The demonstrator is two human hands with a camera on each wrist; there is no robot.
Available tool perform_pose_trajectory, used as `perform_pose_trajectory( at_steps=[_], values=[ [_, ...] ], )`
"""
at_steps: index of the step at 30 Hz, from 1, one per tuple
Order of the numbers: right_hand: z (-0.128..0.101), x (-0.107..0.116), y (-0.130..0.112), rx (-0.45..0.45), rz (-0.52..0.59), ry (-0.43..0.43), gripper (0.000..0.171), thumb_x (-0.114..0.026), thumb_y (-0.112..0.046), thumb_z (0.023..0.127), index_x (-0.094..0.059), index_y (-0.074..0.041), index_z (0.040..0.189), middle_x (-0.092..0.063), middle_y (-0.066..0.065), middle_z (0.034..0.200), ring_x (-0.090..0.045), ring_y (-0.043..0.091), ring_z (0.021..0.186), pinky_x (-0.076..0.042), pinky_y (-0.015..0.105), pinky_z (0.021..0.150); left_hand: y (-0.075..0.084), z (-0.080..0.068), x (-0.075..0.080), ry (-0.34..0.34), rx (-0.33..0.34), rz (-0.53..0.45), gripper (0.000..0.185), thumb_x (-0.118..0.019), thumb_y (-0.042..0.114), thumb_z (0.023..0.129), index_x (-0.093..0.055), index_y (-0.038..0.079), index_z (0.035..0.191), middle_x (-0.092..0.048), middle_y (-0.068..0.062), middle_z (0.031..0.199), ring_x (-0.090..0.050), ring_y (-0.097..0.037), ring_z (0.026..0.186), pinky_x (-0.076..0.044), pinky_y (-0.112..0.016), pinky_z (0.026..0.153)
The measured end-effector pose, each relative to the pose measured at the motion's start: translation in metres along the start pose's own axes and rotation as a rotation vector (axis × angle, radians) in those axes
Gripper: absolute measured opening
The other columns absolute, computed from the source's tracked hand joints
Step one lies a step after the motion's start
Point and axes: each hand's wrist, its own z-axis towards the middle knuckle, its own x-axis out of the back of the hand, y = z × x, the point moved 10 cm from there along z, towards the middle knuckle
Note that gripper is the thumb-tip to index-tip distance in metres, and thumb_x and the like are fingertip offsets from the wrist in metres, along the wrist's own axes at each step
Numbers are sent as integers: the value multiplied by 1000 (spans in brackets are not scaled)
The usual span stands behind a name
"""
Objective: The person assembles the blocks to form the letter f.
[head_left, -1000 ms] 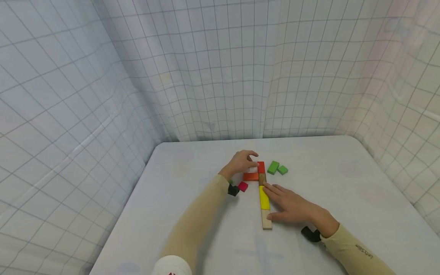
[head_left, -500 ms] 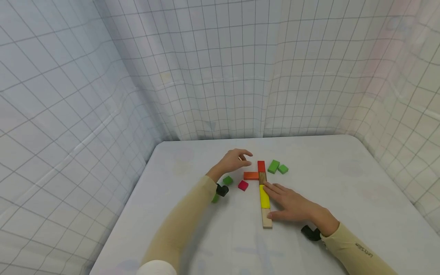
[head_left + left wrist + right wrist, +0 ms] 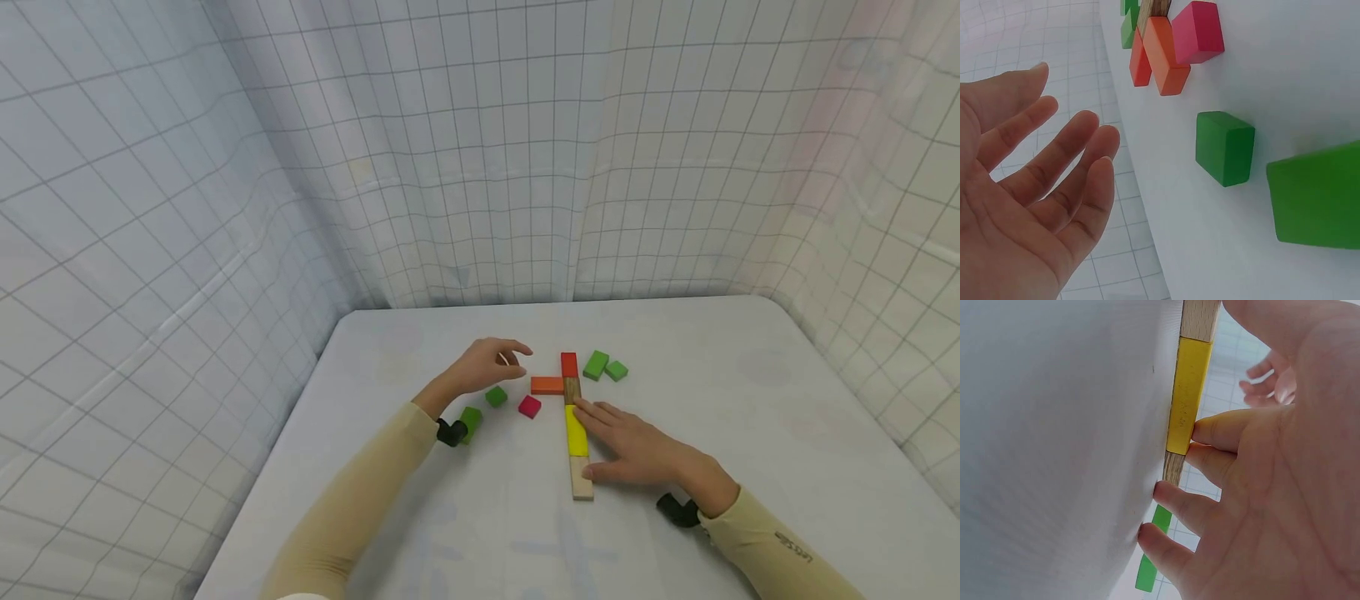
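A line of flat blocks lies near the middle of the white table (image 3: 420,350), running away from the person: a pale wooden block (image 3: 581,479) nearest, a yellow block (image 3: 575,432) next, a dark wooden block (image 3: 572,388), then a red block (image 3: 569,364) at the far end. An orange block (image 3: 547,384) butts against the left side of the dark wooden block.

The right hand (image 3: 637,450) lies flat on the table along the right side of the line. Its fingers are straight and spread; the fingertips touch the yellow block's edge, and the thumb rests at the pale wooden block. It grips nothing.

The left hand (image 3: 483,367) hovers above the table, left of the orange block, palm open, fingers loosely bent, holding nothing. Just below it sits a small green cube (image 3: 496,396); a larger green block (image 3: 470,421) lies near the left wrist, and a pink block (image 3: 529,406) lies between the cube and the line.

Two more green blocks (image 3: 604,367) lie just right of the red block
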Motion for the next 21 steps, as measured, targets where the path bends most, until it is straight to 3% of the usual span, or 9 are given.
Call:
perform_pose_trajectory(
  at_steps=[11,21],
  values=[
    [0,1,-4,44,4,17,98,-58,-70,89,-23,-14,161,-18,3,167,-18,34,151,-25,58,116,-21,-47,16,50,26,-36,34,-71,25,96,-67,24,130,-66,4,105,-61,-17,101,-54,-34,85],
    [-1,2,-2,37,-7,21,98,-59,-69,90,-23,-13,161,-19,4,167,-19,34,151,-25,57,116,-51,-81,16,14,20,-50,35,-75,20,93,-68,10,126,-67,-9,111,-61,-19,98,-52,-38,82]
  ],
)
